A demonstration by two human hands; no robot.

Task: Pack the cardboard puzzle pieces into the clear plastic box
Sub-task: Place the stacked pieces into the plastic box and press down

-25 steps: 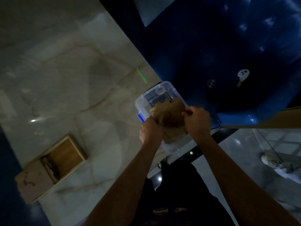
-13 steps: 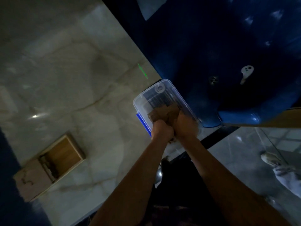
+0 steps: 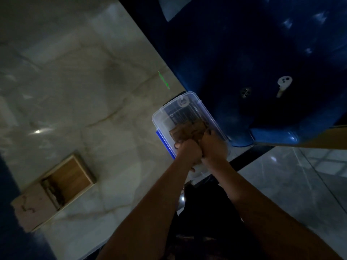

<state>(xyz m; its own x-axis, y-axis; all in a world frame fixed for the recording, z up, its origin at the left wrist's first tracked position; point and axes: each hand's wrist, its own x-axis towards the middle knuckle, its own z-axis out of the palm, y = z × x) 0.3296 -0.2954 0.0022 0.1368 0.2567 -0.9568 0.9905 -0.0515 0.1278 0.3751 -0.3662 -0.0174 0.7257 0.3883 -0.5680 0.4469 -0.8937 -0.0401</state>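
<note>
While a wooden tray [image 3: 62, 184] lies well apart on the marble table [image 3: 75, 91] and a blue chair [image 3: 262, 72] stands just beyond the edge, the box [image 3: 180, 113] sits at the table's near corner. Both fists, left hand [image 3: 188, 150] and right hand [image 3: 214, 145], touch and clutch the pieces [image 3: 187, 130] inside the box. A second ago the hands were apart, holding the cardboard above the rim; now it sits lower

Both hands [image 3: 201, 149] (once apart) have closed together, pressing cardboard pieces [image 3: 187, 130] deeper.
</note>
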